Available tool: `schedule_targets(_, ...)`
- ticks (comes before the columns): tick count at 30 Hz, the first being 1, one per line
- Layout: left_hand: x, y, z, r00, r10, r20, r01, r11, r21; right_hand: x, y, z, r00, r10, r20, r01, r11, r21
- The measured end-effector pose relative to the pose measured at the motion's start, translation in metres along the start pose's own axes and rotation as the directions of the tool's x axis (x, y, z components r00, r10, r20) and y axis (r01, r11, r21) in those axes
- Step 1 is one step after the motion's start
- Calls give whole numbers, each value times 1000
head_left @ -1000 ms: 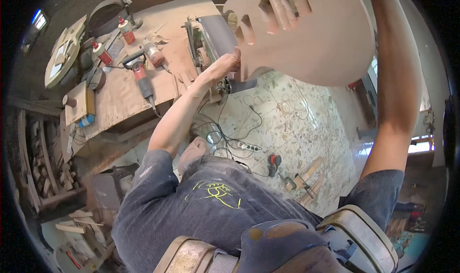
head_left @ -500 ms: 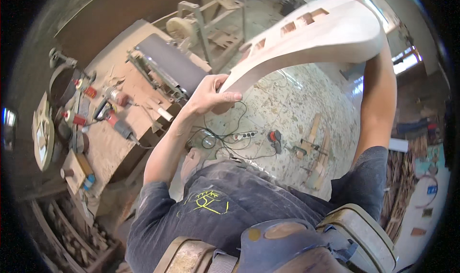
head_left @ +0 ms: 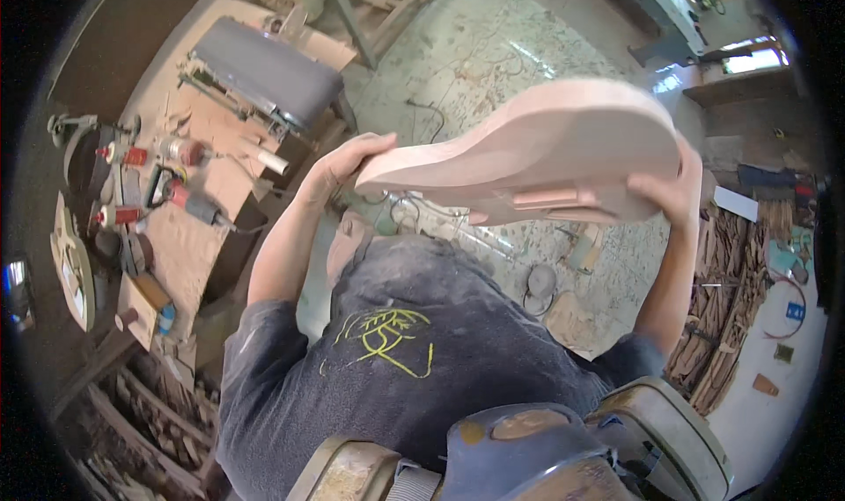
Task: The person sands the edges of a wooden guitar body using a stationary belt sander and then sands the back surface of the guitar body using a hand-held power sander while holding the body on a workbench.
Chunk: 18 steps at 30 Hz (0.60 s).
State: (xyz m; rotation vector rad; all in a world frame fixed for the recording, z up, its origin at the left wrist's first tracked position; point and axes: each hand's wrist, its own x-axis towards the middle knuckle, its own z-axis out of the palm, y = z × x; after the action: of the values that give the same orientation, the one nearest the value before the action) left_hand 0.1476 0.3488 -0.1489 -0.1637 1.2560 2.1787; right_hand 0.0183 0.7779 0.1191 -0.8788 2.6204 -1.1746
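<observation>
Starting at the far left, well left of the sander (head_left: 264,70), there's a pale guitar shape (head_left: 72,259) propped up. Coming in towards the sander, on the bench (head_left: 180,272), two red bottles (head_left: 123,155) lie alongside a power tool (head_left: 192,202), all on the sander's left and nearer the wearer.

Now the left hand (head_left: 343,160), and it's the nearer of the two to the sander: just past the machine's near right end, a clear gap between. Its fingers are closed over the tip of a wooden guitar body (head_left: 519,149), gripping the narrow end along the upper edge.

And here's the relation that counts: the body hangs in the air to the right of the sander and closer to the wearer, touching neither machine nor bench. Its long axis runs across the view, left hand to right hand, narrow end towards the sander, broad end away from it. The thick edge is turned upward; the face with the cut-out slots (head_left: 554,197) tips down towards the wearer.

Over to the right hand (head_left: 676,189), much farther from the sander: it clasps the broad end, thumb on the slotted face, other fingers mostly hidden. Farther right of the sander, wood strips (head_left: 722,325) stand stacked.
</observation>
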Motion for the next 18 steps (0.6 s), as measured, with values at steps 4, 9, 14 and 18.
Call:
schedule_targets(4, -2, -81, -7, 891, 160, -426, -354, 832, -427, -59, -11, 62, 992, 57, -112, -72, 988, -134)
schedule_targets(9, 27, -135, -34, 724, 211, -657, -646, 541, -538, -102, -22, 144, 995, 27, -92, -44, 980, -193)
schedule_targets(14, 19, -101, -9, 701, 233, -674, -680, 505, -531, -99, -36, 176, 989, -137, -54, 119, 959, -257)
schedule_targets(18, 13, -82, -13, 716, 281, -640, -669, 538, -513, -84, -49, 186, 981, -155, -119, 136, 979, -154)
